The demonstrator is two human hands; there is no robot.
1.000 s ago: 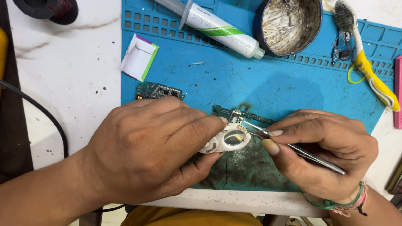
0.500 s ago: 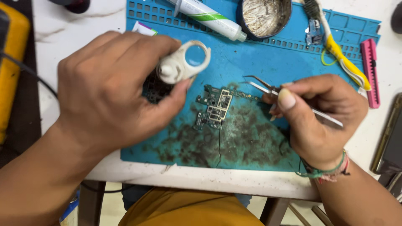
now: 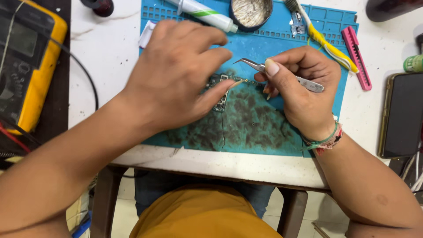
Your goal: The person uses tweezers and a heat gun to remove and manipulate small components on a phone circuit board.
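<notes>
Two hands work over the blue mat [image 3: 273,136] at the centre of the frame. Since half a second ago, the left hand [image 3: 176,75] has lowered from a raised position, where it pinched a white ring-shaped holder, and now lies palm-down over the small circuit board [image 3: 220,92]; the holder is no longer visible, so whether the hand still contains it cannot be told. This indicates a return to steadying the board. The left thumb extends right, its tip touching the board's upper edge; the fingers are loosely curled and cover most of the board. The right hand [image 3: 299,88] has shifted up and left. It grips curved metal tweezers [image 3: 282,74] between thumb and forefinger, fingers closed round the shaft, the tips pointing toward the upper left just above the board. A white tube [image 3: 202,12] and a round tin [image 3: 250,13] lie along the mat's top edge; a yellow multimeter [image 3: 31,61] sits on the desk [image 3: 105,57] at the upper left.
</notes>
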